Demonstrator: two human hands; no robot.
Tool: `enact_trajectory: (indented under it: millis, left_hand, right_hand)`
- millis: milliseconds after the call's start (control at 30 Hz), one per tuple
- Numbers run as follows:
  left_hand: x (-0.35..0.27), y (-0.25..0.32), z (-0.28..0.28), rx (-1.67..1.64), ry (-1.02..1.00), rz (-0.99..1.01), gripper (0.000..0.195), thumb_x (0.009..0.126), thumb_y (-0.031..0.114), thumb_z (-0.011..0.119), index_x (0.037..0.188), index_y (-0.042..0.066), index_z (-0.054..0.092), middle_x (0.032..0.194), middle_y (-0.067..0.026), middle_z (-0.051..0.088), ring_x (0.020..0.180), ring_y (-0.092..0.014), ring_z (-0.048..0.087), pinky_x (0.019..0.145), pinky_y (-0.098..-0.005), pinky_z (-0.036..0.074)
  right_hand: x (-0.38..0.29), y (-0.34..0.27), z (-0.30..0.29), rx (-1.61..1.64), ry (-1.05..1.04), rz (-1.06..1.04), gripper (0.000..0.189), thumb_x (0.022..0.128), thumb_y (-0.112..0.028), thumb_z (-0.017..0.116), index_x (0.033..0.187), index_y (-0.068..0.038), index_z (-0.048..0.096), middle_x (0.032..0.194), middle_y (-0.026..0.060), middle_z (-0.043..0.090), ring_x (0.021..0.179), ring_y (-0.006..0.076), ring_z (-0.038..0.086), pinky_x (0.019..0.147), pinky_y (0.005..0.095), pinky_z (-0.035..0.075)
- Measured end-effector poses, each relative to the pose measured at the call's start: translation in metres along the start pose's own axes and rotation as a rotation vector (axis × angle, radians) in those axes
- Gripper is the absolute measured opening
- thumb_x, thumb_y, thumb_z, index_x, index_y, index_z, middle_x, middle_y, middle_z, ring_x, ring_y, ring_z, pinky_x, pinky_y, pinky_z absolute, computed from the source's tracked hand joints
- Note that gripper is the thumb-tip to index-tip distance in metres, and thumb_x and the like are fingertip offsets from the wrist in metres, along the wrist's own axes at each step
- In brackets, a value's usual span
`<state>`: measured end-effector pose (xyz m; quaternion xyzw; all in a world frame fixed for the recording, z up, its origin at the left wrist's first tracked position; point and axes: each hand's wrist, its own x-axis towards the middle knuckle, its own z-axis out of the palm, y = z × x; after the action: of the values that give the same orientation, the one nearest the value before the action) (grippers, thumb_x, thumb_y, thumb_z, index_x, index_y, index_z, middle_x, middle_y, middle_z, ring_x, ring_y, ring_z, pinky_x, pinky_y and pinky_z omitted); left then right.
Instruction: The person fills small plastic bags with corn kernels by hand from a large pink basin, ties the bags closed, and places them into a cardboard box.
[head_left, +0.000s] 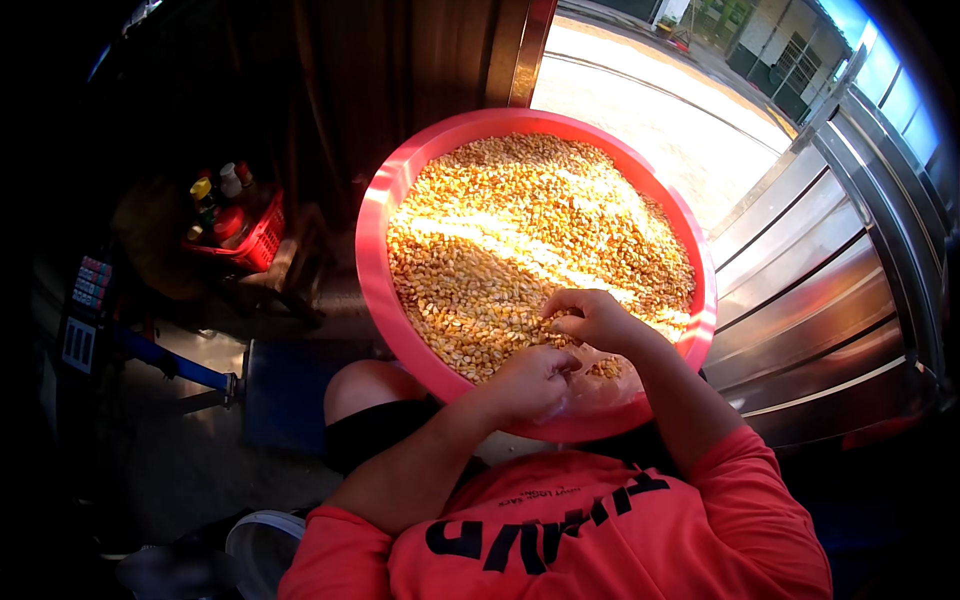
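A large round pink basin (384, 180) rests before me, filled with loose yellow corn kernels (510, 225). At its near side lies a clear plastic bag (600, 390) with some kernels in or under it. My left hand (529, 381) is at the bag's left edge, fingers curled; it seems to pinch the plastic, though the fingertips are partly hidden. My right hand (592, 319) is just above and to the right, over the kernels, with thumb and forefinger apart and the other fingers hidden. Whether it holds any kernels cannot be made out.
A red plastic basket (264, 241) of bottles and jars stands on a wooden stool (281, 270) at the left. Below it is a blue platform (289, 394) with a blue post. A whitish bucket (259, 551) sits at lower left. A ribbed metal door (810, 285) stands at the right, beside a sunlit doorway.
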<state>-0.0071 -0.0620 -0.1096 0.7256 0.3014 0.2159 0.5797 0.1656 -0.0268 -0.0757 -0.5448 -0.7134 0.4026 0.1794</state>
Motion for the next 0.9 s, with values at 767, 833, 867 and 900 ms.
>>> enact_trajectory:
  millis: [767, 833, 867, 900]
  left_hand:
    - [-0.001, -0.001, -0.003, -0.007, 0.011, 0.030, 0.035, 0.078, 0.003, 0.050, 0.112, -0.001, 0.057, 0.098, -0.0107, 0.062, 0.090, -0.015, 0.058, 0.078, -0.0269, 0.046]
    - [-0.001, 0.002, -0.003, -0.001, -0.003, 0.045, 0.038, 0.076, 0.001, 0.048, 0.113, 0.001, 0.057, 0.098, -0.0110, 0.062, 0.090, -0.016, 0.058, 0.078, -0.0272, 0.046]
    - [-0.002, 0.007, -0.004, -0.003, -0.011, 0.054, 0.040, 0.075, 0.000, 0.047, 0.114, 0.001, 0.057, 0.098, -0.0111, 0.062, 0.090, -0.016, 0.058, 0.079, -0.0273, 0.045]
    - [-0.002, 0.009, -0.005, -0.005, -0.016, 0.063, 0.041, 0.074, 0.000, 0.046, 0.114, 0.002, 0.057, 0.098, -0.0112, 0.062, 0.090, -0.016, 0.058, 0.079, -0.0274, 0.045]
  right_hand:
    - [-0.054, -0.001, -0.035, -0.184, 0.112, 0.034, 0.018, 0.078, -0.008, 0.061, 0.096, -0.002, 0.063, 0.078, 0.0106, 0.065, 0.069, 0.0153, 0.062, 0.064, 0.0285, 0.049]
    - [-0.041, 0.012, -0.034, -0.237, 0.175, -0.005, 0.021, 0.075, -0.015, 0.063, 0.093, -0.003, 0.063, 0.078, 0.0145, 0.065, 0.073, 0.0232, 0.064, 0.066, 0.0325, 0.049]
    - [-0.035, 0.015, -0.035, -0.314, 0.195, 0.006, 0.023, 0.075, -0.015, 0.064, 0.094, -0.003, 0.062, 0.078, 0.0146, 0.064, 0.072, 0.0239, 0.063, 0.066, 0.0331, 0.049]
    - [-0.029, 0.019, -0.034, -0.392, 0.212, 0.014, 0.024, 0.074, -0.016, 0.064, 0.094, -0.003, 0.062, 0.077, 0.0146, 0.064, 0.072, 0.0247, 0.063, 0.066, 0.0337, 0.049]
